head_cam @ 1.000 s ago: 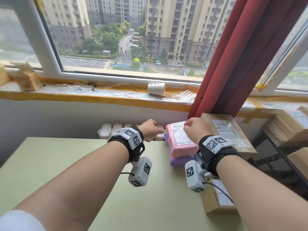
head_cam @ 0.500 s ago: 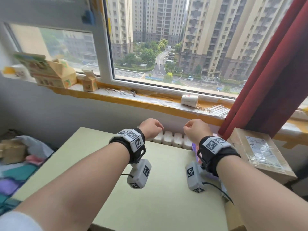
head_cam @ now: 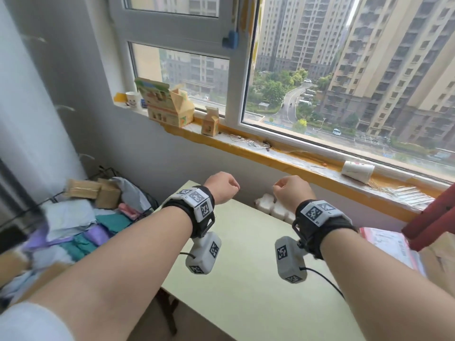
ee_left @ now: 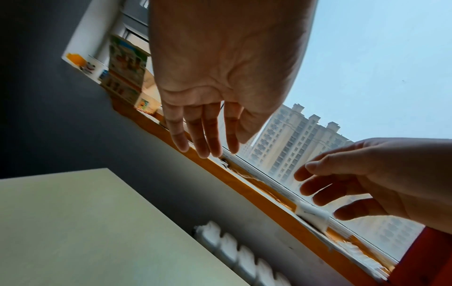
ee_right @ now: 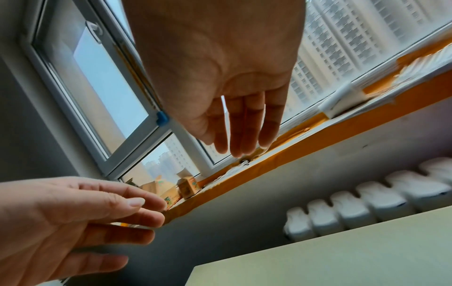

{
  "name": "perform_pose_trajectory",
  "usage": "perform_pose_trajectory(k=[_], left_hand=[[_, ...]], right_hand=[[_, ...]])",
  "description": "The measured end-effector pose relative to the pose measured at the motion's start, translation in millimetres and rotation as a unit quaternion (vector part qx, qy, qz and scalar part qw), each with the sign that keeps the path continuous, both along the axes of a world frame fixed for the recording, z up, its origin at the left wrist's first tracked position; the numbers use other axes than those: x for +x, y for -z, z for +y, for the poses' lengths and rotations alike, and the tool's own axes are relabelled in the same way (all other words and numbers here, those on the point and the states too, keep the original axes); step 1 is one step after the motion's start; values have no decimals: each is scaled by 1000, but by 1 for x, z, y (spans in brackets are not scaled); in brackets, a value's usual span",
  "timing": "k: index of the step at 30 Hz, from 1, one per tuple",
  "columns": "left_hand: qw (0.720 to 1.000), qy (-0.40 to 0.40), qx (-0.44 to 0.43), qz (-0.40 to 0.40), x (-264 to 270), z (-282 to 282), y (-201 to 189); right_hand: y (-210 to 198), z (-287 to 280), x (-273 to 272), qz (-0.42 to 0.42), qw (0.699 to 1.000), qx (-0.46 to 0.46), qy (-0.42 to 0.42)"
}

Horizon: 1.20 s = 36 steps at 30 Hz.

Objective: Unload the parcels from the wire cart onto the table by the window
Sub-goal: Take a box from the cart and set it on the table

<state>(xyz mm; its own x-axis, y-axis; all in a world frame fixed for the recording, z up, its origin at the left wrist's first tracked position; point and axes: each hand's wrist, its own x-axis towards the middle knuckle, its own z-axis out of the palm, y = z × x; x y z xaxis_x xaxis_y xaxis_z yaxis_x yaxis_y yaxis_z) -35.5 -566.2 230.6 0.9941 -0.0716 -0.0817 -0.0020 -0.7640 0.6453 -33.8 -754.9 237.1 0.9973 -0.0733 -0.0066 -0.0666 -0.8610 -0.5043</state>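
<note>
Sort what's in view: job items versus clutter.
Job: black wire cart heaped with soft poly mailers and brown cardboard boxes; pale green table; pink labelled parcel on it; both empty hands.
Clutter: tipped white paper cup, printed cartons, red curtain.

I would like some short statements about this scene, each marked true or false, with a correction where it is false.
1. Both hands are empty. True: the left hand and the right hand hold nothing, their fingers relaxed.
2. The wire cart still holds parcels. True: boxes and soft bags lie in it, left of the table.
3. The paper cup on the right of the windowsill stands upright. False: it lies on its side.
4. The pink parcel is in the cart. False: it lies at the table's right end, by the red curtain.
5. The right hand rests on the table. False: it hangs in the air above it.
</note>
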Motion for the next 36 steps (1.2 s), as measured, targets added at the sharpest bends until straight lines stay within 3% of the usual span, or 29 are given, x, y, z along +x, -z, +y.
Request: perform_pose_trajectory(k=[24, 36], left_hand=[[979, -200, -13, 21, -51, 369, 42], [954, -297, 15, 29, -87, 492, 76]], right_hand=[[26, 364, 11, 36, 981, -51, -185], [55, 479, -6, 65, 972, -54, -221]])
